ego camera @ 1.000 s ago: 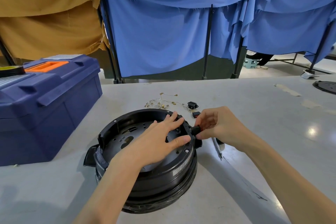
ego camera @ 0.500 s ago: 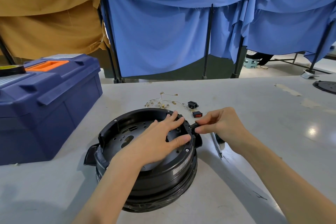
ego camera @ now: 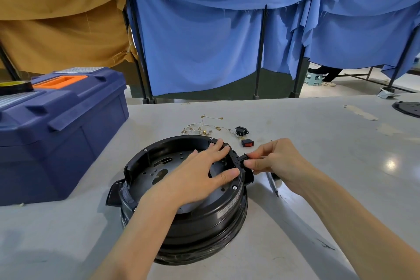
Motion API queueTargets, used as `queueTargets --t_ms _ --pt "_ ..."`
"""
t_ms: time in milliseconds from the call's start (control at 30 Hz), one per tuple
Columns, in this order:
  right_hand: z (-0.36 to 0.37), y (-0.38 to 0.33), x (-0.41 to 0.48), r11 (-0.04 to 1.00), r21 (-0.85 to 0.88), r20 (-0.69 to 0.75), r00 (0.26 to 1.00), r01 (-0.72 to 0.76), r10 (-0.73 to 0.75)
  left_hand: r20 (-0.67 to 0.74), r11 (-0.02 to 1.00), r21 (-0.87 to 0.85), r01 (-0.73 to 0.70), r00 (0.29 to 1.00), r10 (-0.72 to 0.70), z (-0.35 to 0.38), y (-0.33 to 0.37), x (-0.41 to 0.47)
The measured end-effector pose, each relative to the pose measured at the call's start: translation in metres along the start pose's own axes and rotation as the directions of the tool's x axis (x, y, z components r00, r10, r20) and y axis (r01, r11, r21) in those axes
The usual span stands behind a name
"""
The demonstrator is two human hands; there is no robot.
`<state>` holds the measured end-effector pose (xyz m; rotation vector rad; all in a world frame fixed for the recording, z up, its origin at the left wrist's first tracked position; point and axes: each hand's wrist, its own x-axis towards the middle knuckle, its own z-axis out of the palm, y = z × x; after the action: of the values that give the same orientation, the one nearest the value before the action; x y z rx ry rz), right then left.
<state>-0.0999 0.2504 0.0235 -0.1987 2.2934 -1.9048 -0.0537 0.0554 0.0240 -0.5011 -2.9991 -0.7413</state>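
A round black appliance base [ego camera: 204,220] lies upside down on the grey table, its perforated metal floor [ego camera: 156,170] showing. My left hand [ego camera: 195,177] rests flat inside it, fingers spread, thumb on the right rim. My right hand [ego camera: 275,161] pinches a small black part [ego camera: 243,158] against the outside of the right rim. A red rocker switch [ego camera: 247,142] and a black socket [ego camera: 241,130] lie just behind, beside a bundle of thin wires with brass terminals [ego camera: 204,128].
A dark blue toolbox [ego camera: 61,129] with an orange handle and a tape roll [ego camera: 13,86] on its lid stands at the left. A screwdriver [ego camera: 272,185] lies under my right wrist. A black disc [ego camera: 409,108] sits at the far right edge. Blue and brown cloth screens hang behind.
My right hand has slid slightly right and back along the rim, uncovering the red switch. The pinched black part now sticks out from the rim. My left hand has stayed put.
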Motion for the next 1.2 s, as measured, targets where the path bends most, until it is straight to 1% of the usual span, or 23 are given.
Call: queueTargets --t_ms 267,400,500,667,767,933,1067,1200 --pt "0.007 0.003 0.0 0.998 -0.048 -0.039 0.998 0.042 -0.044 0.019 1.0 0.028 0.002 1.0 -0.002 -0.001 0.001 0.0" --pt "0.009 0.004 0.002 0.995 -0.07 -0.009 0.998 0.064 -0.065 0.031 0.999 0.036 0.001 1.0 -0.002 -0.001 0.002 0.001" --pt "0.006 0.005 0.002 0.996 -0.044 0.025 0.997 0.076 -0.075 0.027 1.0 0.026 -0.003 1.0 0.002 -0.002 0.002 0.0" --pt "0.001 0.006 0.002 0.997 0.027 0.125 0.989 0.07 -0.073 0.026 0.999 0.033 -0.004 1.0 0.003 -0.001 0.001 0.0" --pt "0.001 0.008 0.004 0.996 0.02 0.115 0.99 0.085 -0.087 0.025 0.999 0.036 -0.004 1.0 0.003 -0.001 0.002 0.0" --pt "0.005 0.01 0.006 0.993 0.035 0.059 0.992 0.112 -0.114 0.027 0.999 0.041 -0.003 1.0 0.002 -0.001 0.002 0.0" --pt "0.0 0.011 0.007 0.993 -0.008 0.101 0.988 0.122 -0.12 0.033 1.0 0.03 -0.007 0.999 0.006 -0.001 0.004 0.0" --pt "0.006 0.013 0.008 0.988 -0.016 0.027 0.988 0.155 -0.154 0.021 1.0 0.009 -0.006 1.0 0.006 -0.003 0.003 0.001"
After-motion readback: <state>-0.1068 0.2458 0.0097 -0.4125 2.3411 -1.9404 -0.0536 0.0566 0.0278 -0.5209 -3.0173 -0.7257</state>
